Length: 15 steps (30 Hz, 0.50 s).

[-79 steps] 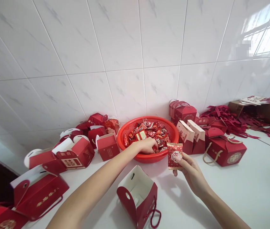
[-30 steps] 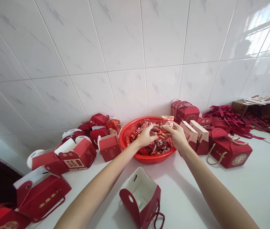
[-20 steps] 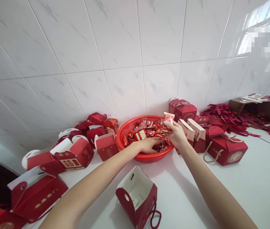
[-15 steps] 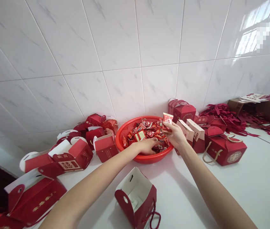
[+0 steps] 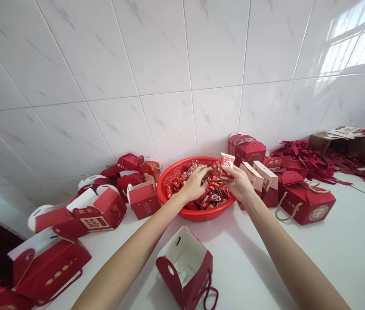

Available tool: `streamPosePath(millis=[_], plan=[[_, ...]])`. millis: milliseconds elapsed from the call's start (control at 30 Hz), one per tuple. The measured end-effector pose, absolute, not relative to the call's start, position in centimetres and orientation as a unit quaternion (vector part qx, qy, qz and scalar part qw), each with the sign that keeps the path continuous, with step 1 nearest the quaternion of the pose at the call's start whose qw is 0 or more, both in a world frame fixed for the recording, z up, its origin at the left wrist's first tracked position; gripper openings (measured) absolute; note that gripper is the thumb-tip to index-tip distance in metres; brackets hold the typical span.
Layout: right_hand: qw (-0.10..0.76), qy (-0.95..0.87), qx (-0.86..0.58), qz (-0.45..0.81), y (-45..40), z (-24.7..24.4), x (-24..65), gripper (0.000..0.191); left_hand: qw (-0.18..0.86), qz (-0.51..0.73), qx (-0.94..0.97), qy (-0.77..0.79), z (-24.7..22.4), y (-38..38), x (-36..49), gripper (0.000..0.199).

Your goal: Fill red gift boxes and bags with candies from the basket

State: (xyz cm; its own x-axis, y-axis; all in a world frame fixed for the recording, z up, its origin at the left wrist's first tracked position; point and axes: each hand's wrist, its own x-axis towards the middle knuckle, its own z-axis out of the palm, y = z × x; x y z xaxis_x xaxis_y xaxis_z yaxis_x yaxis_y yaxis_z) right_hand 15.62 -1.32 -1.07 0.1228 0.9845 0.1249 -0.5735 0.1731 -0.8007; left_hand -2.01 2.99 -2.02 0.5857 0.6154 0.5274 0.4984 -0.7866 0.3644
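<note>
Over the basket (image 5: 166,177), both hands work close together, and the relation that matters is between the left hand (image 5: 195,184), the candies (image 5: 215,198) and the packet (image 5: 227,160) in the right hand (image 5: 239,181). The candies lie beneath and just right of the left hand, which is nearer to them; its thumb and fingers stand apart with nothing visible between them, and whether the tips touch any wrapper cannot be told. The right hand is narrowed about the packet, pinching its lower part between thumb and fingers at the basket's right side; whether anything else sits behind it is hidden. The packet's long axis runs nearly upright, its free end rising above the grip, with the left hand just beside it on the left, apart from it. Nearer to the person, between the forearms and clear of both, stands the box (image 5: 200,275), mouth up and turned at a slant; which of its sides is longer is hard to judge. It lies below the basket and toward the body from both hands, the left hand being the closer. Pale-topped bags (image 5: 269,183) stand just right of the right hand on the table (image 5: 347,249).
</note>
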Motion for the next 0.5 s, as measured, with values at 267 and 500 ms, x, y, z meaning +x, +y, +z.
streamPosePath(millis=[267, 500], plan=[[0.666, -0.365, -0.306, 0.575, -1.92, -0.83, 15.14, 0.033, 0.19, 0.402, 0.818, 0.366, -1.32, 2.47, -2.31, 0.052], [0.654, -0.383, -0.313, 0.573, -2.03, -1.03, 15.14, 0.034, 0.217, 0.422, 0.805, 0.355, -1.07, 2.27, -2.19, 0.05]])
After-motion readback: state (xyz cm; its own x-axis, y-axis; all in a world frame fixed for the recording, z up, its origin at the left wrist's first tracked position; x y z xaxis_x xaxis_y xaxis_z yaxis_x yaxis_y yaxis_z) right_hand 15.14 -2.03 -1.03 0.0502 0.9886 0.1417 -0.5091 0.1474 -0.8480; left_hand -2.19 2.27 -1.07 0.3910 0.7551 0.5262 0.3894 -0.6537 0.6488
